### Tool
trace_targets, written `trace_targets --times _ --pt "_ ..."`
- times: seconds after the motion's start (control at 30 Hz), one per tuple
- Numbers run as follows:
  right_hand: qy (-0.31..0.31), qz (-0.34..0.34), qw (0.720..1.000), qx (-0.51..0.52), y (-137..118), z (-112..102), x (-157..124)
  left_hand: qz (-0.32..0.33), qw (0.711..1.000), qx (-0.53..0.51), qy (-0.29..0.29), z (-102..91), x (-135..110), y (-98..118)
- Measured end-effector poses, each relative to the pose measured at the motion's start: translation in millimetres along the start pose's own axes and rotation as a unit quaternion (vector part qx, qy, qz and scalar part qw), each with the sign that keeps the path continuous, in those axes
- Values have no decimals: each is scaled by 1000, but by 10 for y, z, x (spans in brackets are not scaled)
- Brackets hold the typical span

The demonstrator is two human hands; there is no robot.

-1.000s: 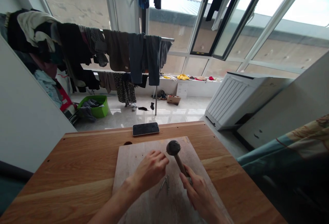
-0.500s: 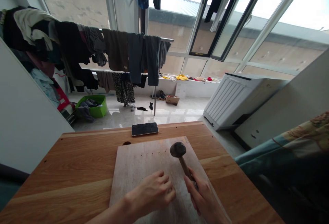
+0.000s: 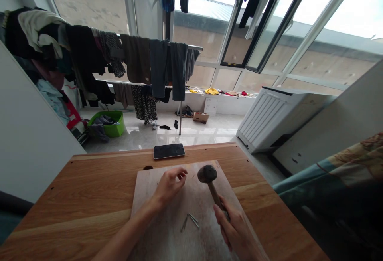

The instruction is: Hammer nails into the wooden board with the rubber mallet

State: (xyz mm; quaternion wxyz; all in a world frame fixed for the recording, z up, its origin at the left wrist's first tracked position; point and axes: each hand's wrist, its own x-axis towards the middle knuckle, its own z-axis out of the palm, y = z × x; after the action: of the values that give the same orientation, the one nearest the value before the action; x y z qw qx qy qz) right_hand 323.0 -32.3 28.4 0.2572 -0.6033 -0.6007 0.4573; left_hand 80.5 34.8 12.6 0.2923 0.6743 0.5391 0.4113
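Observation:
My right hand is wrapped round the wooden handle of a mallet, its dark head raised over the right part of a pale wooden board. My left hand hovers at the board's far part, fingers curled and thumb drawn in as in a pinch. Whatever lies between those fingertips is too small to make out. Several loose nails lie on the board, nearer me than the left hand. The left hand covers most of a row of small dark holes.
Beneath the board is a brown wooden table. A phone lies near the table's far edge, with a small dark round object just behind the board. Beyond stand a laundry rack, a green tub and a white ribbed cabinet.
My left hand has moved away from me and a little left, from the middle of the board to the hole row, uncovering the nails. The right hand and mallet have hardly moved.

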Motion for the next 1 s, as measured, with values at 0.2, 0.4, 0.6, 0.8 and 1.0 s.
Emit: trace_targets --times 0.2,0.4,0.6,0.8,1.0 --pt "-19 4 1000 9 -86 36 13 17 999 39 6 120 32 -90" --pt "-31 -1 999 15 -111 85 37 39 996 75 12 134 7 -91" --pt "-12 -18 999 30 -98 139 62 38 994 102 6 119 6 -100" --pt "0 6 1000 21 -73 139 84 28 997 73 16 124 6 -116" --pt "-4 -22 1000 19 -128 143 83 1 1000 28 11 123 12 -162"
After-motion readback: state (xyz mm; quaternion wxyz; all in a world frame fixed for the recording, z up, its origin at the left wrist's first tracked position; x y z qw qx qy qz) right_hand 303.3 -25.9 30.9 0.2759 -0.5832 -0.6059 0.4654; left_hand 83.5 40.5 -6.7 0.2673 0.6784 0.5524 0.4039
